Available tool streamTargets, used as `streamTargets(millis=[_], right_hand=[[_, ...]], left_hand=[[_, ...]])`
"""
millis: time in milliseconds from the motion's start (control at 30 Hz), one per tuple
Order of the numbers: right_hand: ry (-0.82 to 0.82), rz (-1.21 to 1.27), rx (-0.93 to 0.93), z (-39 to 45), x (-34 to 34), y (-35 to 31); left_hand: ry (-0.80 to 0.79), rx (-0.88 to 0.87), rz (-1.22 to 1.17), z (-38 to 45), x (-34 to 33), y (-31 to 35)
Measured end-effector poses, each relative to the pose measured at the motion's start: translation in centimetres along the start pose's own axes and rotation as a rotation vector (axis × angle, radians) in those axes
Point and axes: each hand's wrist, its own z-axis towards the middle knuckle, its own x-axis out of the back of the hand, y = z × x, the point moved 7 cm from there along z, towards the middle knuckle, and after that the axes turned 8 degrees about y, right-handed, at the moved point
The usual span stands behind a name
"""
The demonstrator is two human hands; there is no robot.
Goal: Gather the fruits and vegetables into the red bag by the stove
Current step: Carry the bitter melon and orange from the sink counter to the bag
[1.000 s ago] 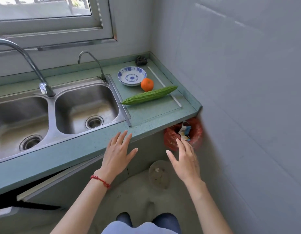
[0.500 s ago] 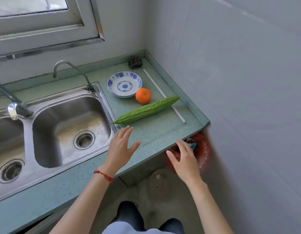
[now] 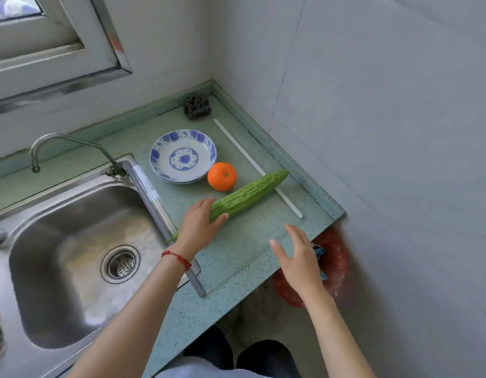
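Head view looked down on a green speckled counter (image 3: pixel 236 257) in a corner, and the bitter gourd (image 3: pixel 247 196) served as the landmark; it lay slanted on the counter, its thick end toward the wall; the left hand (image 3: pixel 198 227) lay over its thin stem end, fingers curled over the far side and thumb pressed on the near side, clasping the gourd, which rested on the counter; the orange (image 3: pixel 222 176) sat just behind the gourd's middle, close beside it; a blue-and-white bowl (image 3: pixel 183 155) stood behind the orange, touching or nearly so; a dark scrubber (image 3: pixel 197 107) lay farther back in the corner; a steel sink (image 3: pixel 80 257) lay to the gourd's left; the right hand (image 3: pixel 297 257) hovered in front of the gourd over the counter's edge, fingers loosely spread, holding nothing; the red bag (image 3: pixel 336 257) hung below the counter's end, in front of and beneath the gourd's thick end, partly hidden by that hand.
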Motion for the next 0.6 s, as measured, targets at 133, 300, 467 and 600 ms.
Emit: streamTargets(millis=[133, 300, 467, 600], right_hand=[[-0.001, -0.059, 0.021, 1.2, 0.2, 0.0], [-0.014, -0.077, 0.024, 2.0, 0.6, 0.1], [-0.014, -0.088, 0.037, 2.2, 0.6, 0.3], [-0.013, -0.103, 0.043, 2.3, 0.7, 0.5]], left_hand=[[-0.098, -0.008, 0.101, 2.0, -2.2, -0.2], [-0.119, 0.009, 0.106, 3.3, -3.3, 0.0], [-0.111, 0.031, 0.056, 4.1, -3.3, 0.1], [-0.089, 0.042, -0.002, 3.6, -3.0, 0.0]])
